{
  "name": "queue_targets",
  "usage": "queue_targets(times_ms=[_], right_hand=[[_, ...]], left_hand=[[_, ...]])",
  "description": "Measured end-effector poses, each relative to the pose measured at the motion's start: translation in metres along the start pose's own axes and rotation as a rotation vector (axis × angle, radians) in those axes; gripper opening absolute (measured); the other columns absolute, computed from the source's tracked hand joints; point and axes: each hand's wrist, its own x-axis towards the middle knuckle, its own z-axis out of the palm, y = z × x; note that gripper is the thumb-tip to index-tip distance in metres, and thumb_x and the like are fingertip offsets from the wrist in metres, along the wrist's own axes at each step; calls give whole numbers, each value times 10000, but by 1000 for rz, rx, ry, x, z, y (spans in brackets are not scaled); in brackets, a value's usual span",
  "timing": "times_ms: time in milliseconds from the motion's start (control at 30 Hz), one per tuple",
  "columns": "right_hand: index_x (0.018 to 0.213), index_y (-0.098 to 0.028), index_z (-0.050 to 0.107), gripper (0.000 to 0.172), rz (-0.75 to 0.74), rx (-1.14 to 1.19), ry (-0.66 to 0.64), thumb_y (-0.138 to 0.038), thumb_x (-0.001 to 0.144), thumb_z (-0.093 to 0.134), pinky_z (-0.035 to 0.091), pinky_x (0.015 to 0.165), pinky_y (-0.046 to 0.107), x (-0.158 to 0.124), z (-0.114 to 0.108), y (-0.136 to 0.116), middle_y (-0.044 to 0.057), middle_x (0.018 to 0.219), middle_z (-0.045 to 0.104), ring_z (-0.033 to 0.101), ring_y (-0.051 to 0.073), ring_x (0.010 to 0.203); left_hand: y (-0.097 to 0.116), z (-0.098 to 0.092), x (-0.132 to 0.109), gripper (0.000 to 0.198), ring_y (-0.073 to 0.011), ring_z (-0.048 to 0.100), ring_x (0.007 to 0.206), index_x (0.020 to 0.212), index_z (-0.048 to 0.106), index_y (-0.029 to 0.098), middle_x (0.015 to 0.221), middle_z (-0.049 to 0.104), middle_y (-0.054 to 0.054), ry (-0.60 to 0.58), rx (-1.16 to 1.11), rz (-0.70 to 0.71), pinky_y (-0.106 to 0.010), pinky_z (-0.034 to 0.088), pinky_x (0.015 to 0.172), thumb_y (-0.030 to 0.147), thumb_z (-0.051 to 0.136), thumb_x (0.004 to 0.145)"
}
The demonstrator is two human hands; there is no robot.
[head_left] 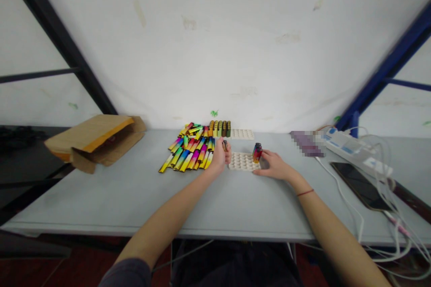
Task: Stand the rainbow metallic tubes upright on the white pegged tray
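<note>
My left hand (pixel 220 157) is closed in a fist, thumb up, around a slim tube whose dark top (pixel 225 144) sticks out; most of it is hidden. Just right of it lies a white tray (pixel 240 162) with rows of round holes. At the tray's right end, a few shiny red and blue tubes with black tops (pixel 257 152) stand upright. My right hand (pixel 274 165) curves round that end, thumb at the front edge and fingers beside the standing tubes. Left of my left hand is a pile of shiny rainbow-coloured tubes (pixel 183 160), lying flat.
Behind the pile, rows of yellow-green tubes (pixel 220 128) stand upright next to another white holed tray (pixel 243 134). An open cardboard box (pixel 97 136) lies at the left. A phone (pixel 360 184), a power strip (pixel 357 150) and tangled white cables occupy the right.
</note>
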Motion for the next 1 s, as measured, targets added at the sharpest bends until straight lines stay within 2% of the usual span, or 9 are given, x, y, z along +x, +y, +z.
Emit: queue_targets(times_ms=[233, 467, 700, 833, 933, 1000], right_hand=[[1279, -142, 619, 701, 6, 1, -8, -604, 762, 724, 405, 1086, 538, 0, -1, 0, 213, 1394, 575, 562, 378, 1261], [1284, -118, 611, 719, 15, 0, -23, -598, 760, 726, 397, 1091, 530, 1, -1, -2, 228, 1389, 575, 559, 375, 1265], [1274, -132, 614, 695, 26, 0, -29, -597, 768, 719, 393, 1082, 515, 0, -4, -6, 215, 1382, 580, 559, 365, 1256], [1286, -178, 606, 692, 91, -62, -4, -632, 772, 701, 347, 1075, 572, -1, 0, -15, 200, 1404, 562, 532, 380, 1271], [1272, -190, 615, 688, 123, -112, 24, -656, 771, 687, 323, 1065, 591, 0, 6, -22, 202, 1398, 556, 513, 391, 1277], [1270, -183, 615, 690, 126, -130, 38, -655, 772, 684, 321, 1063, 575, 1, 9, -24, 207, 1386, 559, 511, 383, 1273]], left_hand=[[-4, -1, 1, 421, -59, 116, 331, 576, 335, 215, 422, 170, 93, 27, -38, 7, -157, 125, 341, 404, 282, 949], [-7, -1, -1, 473, -56, 112, 338, 564, 324, 222, 421, 159, 102, -16, -36, -4, -163, 117, 330, 545, 384, 905], [-5, -1, 0, 411, -58, 109, 335, 562, 311, 218, 418, 172, 92, -16, 2, -22, -166, 107, 345, 382, 286, 938], [-7, -3, 2, 439, -60, 147, 341, 620, 347, 222, 439, 197, 102, -27, 16, 15, -177, 143, 354, 521, 310, 940], [-11, -6, 6, 397, -69, 212, 352, 745, 412, 224, 475, 270, 108, -64, 135, 61, -182, 196, 369, 562, 339, 940], [-14, -7, 6, 299, -78, 327, 395, 851, 441, 227, 545, 401, 90, -110, 286, 169, -187, 271, 401, 509, 406, 945]])
